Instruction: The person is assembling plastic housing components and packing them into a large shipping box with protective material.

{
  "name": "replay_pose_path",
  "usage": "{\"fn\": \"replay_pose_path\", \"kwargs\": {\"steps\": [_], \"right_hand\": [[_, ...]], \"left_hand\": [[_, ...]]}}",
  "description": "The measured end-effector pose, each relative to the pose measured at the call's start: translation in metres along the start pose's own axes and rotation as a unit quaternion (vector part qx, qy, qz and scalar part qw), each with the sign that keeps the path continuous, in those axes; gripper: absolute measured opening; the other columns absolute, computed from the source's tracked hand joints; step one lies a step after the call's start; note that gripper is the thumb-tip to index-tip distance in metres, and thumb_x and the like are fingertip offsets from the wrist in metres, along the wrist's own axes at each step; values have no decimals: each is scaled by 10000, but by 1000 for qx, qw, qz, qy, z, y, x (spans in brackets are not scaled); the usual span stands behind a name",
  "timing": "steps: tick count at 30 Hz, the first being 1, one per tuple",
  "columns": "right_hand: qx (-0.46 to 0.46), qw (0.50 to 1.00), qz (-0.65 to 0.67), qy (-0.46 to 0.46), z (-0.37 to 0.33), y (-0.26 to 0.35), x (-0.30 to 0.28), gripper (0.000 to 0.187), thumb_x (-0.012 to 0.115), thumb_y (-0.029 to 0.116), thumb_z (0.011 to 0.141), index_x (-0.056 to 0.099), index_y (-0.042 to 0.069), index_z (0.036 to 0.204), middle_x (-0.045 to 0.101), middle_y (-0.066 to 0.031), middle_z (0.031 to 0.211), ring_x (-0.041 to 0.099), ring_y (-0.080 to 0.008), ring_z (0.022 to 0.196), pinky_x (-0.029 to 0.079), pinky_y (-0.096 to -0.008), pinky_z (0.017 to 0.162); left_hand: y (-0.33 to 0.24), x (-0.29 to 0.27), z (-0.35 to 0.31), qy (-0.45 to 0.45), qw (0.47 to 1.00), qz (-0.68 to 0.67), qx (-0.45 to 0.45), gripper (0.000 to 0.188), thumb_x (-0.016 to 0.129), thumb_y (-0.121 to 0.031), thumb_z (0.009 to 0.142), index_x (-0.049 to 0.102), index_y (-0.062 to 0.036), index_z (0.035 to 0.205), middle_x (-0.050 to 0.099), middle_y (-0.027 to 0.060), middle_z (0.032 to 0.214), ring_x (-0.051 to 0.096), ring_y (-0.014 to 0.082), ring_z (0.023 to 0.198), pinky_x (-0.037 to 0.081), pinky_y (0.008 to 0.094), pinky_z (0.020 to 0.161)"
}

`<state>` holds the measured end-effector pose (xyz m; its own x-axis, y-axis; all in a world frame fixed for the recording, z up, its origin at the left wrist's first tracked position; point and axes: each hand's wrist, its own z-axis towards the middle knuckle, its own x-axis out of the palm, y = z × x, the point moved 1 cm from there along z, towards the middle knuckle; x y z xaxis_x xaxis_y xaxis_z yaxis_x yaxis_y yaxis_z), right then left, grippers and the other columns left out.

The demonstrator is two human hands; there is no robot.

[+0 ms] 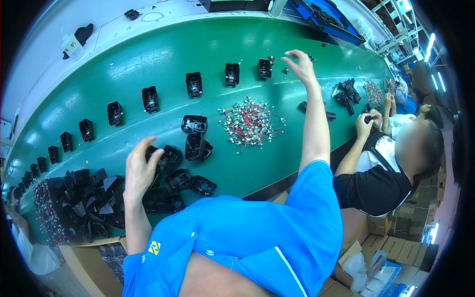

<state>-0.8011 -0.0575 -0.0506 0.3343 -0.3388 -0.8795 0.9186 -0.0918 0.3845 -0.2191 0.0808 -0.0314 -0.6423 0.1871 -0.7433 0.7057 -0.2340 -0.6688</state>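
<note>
My left hand [140, 171] is at the pile of black plastic housings, thumb and fingers curved around the edge of a black plastic housing [152, 152]; part of the grip is hidden. My right hand [301, 66] reaches to the far side of the green table, its thumb and forefinger apart with nothing visible between them. Close to its fingertips are a small dark part [285, 71] and an upright black housing [264, 69]. Between my arms lies a heap of red-and-white wired connectors [251, 122]. More open black housings [194, 146] sit beside my left hand.
A curving row of black housings [150, 99] runs along the green table [163, 54]. Dark angular parts [94, 198] are heaped at the left. Black parts [348, 94] lie at the right, near a co-worker [373, 180]. A blue tray [329, 20] stands at the back, a bottle [72, 47] at far left.
</note>
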Motion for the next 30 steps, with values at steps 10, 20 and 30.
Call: {"fn": "replay_pose_path", "kwargs": {"steps": [10, 20, 30], "right_hand": [[69, 994, 62, -61, -16, -35, 70, 269, 738, 203, 847, 719, 62, 1076, 728, -83, 996, 678, -233, 832, 545, -337, 769], [119, 978, 147, -92, -9, -65, 91, 218, 774, 264, 839, 772, 79, 953, 755, -64, 892, 688, -199, 780, 540, -310, 760], [149, 958, 185, -161, -14, -50, 80, 263, 768, 239, 863, 747, 23, 1012, 752, -92, 919, 687, -169, 814, 539, -277, 788]], "left_hand": [[9, -11, 0, -66, 710, -698, -66, 417, 390, -283, 1081, 463, -35, 1409, 645, 157, 1043, 602, 172, 669, 430, 197, 495], [-30, -17, -12, -81, 586, -788, -173, 488, 432, -223, 1063, 348, -40, 1508, 591, 177, 1190, 649, 200, 847, 486, 195, 585], [-25, -22, -20, -124, 658, -742, -25, 471, 460, -194, 1036, 389, -40, 1476, 627, 172, 1089, 645, 191, 841, 498, 224, 607]]}}
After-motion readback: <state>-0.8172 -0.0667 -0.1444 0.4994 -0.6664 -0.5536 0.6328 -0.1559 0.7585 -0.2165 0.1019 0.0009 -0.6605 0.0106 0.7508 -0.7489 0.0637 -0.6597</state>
